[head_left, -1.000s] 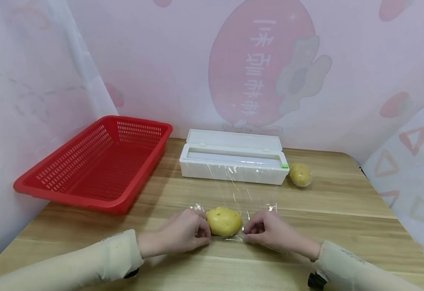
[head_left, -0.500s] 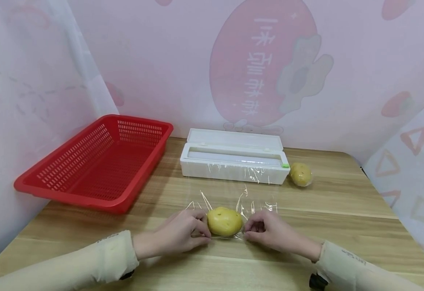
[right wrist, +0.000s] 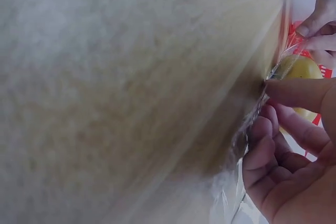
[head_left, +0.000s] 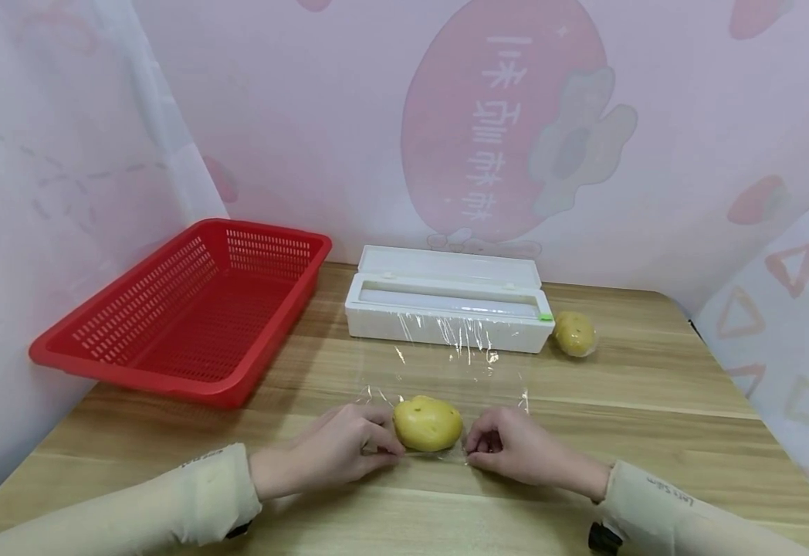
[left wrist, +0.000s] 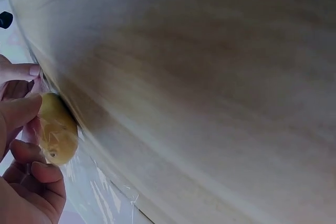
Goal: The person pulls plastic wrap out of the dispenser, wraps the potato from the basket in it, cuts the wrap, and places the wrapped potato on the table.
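A yellow potato [head_left: 427,424] lies on the near end of a sheet of cling film [head_left: 446,377], between the two hands. My left hand [head_left: 338,448] is at its left side, thumb and fingertips pinching the film's near edge. On the other side my right hand [head_left: 524,448] pinches that edge too; in the right wrist view the gathered film [right wrist: 247,124] runs along the fingertips. Film covers part of the potato [left wrist: 60,137] in the left wrist view. From there the sheet stretches back to a white dispenser box [head_left: 446,332] with its lid raised, a roll visible inside.
A second potato [head_left: 575,334], wrapped in film, sits against the box's right end. To the left stands a red plastic basket [head_left: 168,384] with slotted walls. All rest on a wooden table [head_left: 654,417] backed by a printed curtain [head_left: 293,131].
Both hands stay nearly in place around the potato. Creases and glints in the film between potato and box have shifted.
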